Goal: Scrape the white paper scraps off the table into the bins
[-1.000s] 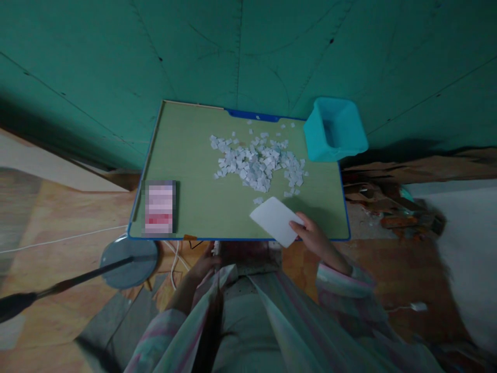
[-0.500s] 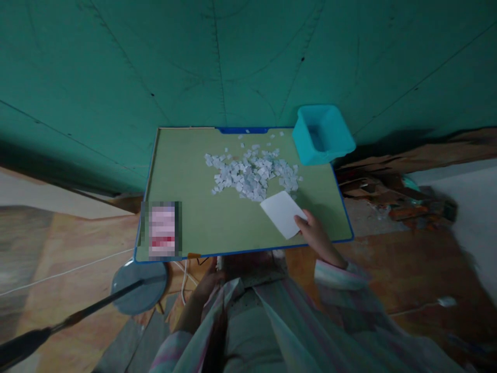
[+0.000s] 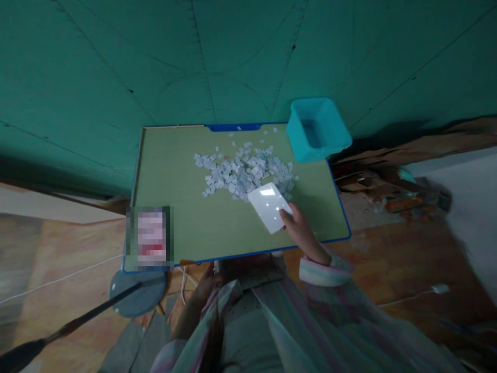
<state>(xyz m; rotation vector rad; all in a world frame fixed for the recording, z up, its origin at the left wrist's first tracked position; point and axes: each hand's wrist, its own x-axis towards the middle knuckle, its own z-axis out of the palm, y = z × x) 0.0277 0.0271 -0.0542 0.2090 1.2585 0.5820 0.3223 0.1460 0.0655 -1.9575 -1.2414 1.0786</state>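
The white card is lying tilted at the near edge of the heap of small paper scraps, its far edge touching or just overlapping the nearest pieces, while the right hand is pinching its near corner between thumb and fingers. Judging from how things lie, the gathering looks barely begun: nearly all the scraps are sitting spread across the far middle of the green tabletop, a few strays are lying loose toward the far rim, and the turquoise bin at the far right corner is showing nothing that can be made out inside, though its floor is too dim to be sure. So the whole heap seems left to deal with, and the bin is standing well apart from the card, past the right end of the scraps. The right forearm is reaching in from the near edge of the tabletop, its striped sleeve cuff hanging just off the blue rim, the wrist angled so the card is slanting up and to the left. The left hand is resting low, below the near edge of the tabletop against the lap; whether its fingers are curled or loose cannot be told in the dim light. A blurred rectangular object is lying at the near left corner, well apart from the work.
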